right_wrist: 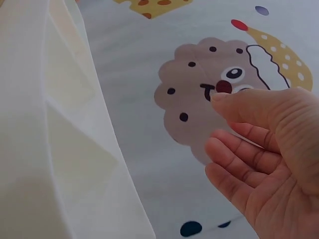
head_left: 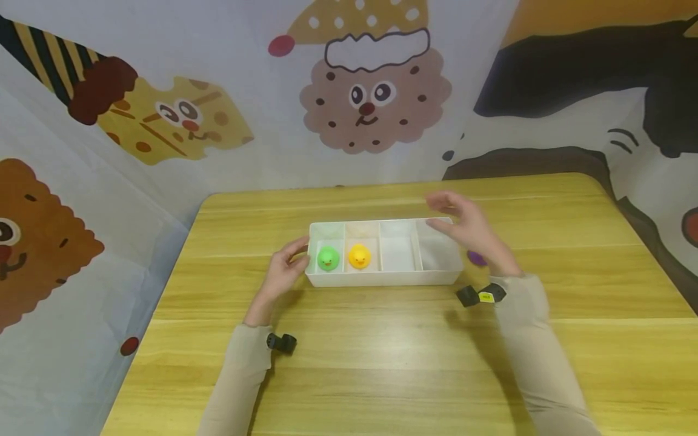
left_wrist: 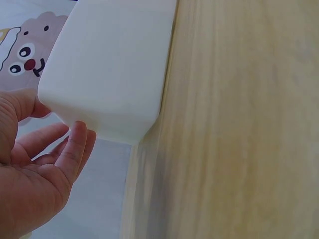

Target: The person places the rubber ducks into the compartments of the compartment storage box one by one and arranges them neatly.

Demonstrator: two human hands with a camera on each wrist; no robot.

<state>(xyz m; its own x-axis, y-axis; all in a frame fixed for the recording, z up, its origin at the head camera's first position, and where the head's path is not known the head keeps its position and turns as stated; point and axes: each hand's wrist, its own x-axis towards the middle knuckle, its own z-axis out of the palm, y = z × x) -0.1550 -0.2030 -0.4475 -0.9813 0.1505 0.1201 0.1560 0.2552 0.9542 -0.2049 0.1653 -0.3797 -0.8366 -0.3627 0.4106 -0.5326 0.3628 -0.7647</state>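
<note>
Bare hands (head_left: 283,270) (head_left: 471,230) flank a smooth, oblong tray (head_left: 384,279).

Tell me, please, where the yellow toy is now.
In the head view, the yellow toy sits in the white box, in the second compartment from the left, just right of the green toy.

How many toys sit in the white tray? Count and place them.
2: a green toy in the leftmost compartment, a yellow toy in the next one.
</note>
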